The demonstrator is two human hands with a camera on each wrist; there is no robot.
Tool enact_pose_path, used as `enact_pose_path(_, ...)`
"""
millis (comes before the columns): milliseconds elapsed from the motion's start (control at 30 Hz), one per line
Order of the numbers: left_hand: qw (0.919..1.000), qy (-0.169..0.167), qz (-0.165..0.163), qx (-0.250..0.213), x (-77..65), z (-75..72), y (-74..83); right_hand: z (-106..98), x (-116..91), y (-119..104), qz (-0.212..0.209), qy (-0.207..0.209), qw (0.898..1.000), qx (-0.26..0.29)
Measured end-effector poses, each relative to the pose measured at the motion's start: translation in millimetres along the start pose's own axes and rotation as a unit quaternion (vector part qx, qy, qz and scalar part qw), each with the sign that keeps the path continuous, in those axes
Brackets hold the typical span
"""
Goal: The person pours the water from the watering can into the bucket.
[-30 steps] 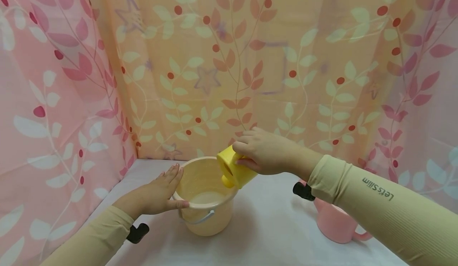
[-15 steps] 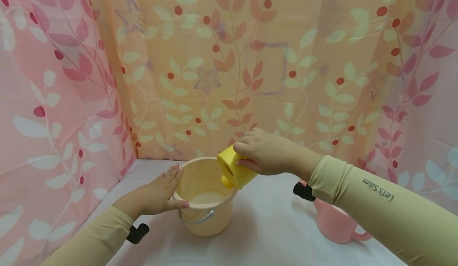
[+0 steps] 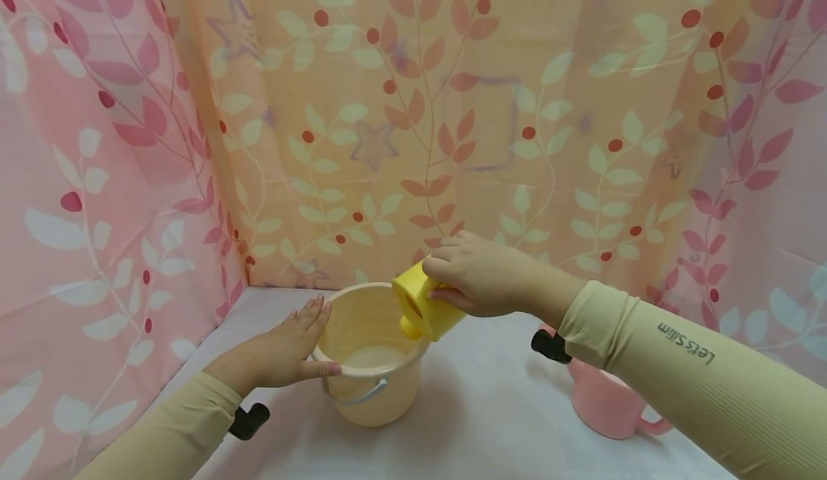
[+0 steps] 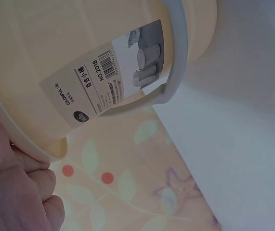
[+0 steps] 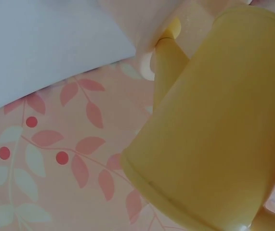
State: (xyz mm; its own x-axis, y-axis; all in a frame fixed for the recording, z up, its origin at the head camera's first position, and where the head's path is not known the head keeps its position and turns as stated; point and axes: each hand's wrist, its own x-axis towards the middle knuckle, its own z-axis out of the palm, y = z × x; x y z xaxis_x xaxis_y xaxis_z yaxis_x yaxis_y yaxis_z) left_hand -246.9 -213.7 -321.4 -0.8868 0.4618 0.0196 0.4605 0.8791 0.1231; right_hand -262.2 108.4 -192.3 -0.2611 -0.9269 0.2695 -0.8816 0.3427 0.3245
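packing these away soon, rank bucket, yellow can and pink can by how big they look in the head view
1. Bucket
2. Yellow can and pink can: unsure, they look alike, each partly covered

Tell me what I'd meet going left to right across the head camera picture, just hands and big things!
Left hand → cream bucket → yellow watering can → right hand → pink container.

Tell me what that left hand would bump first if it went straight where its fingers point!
The cream bucket: the left hand is touching it now. Past that, probably the leafy curtain, though depth is hard to judge.
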Motion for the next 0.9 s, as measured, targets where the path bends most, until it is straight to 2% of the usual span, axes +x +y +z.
enact_pose_path(433,1.0,-0.005,-0.005,0.0,0.4,0.3,-0.5,-0.9,0.8,-0.3,0.007,-0.012,1.0,-0.001)
enact_pose_path(900,0.9999,0.001,0.004,-0.009,-0.6,-1.0,0.7,-0.8,1.1,-1.2,-0.009,-0.002,1.0,-0.01)
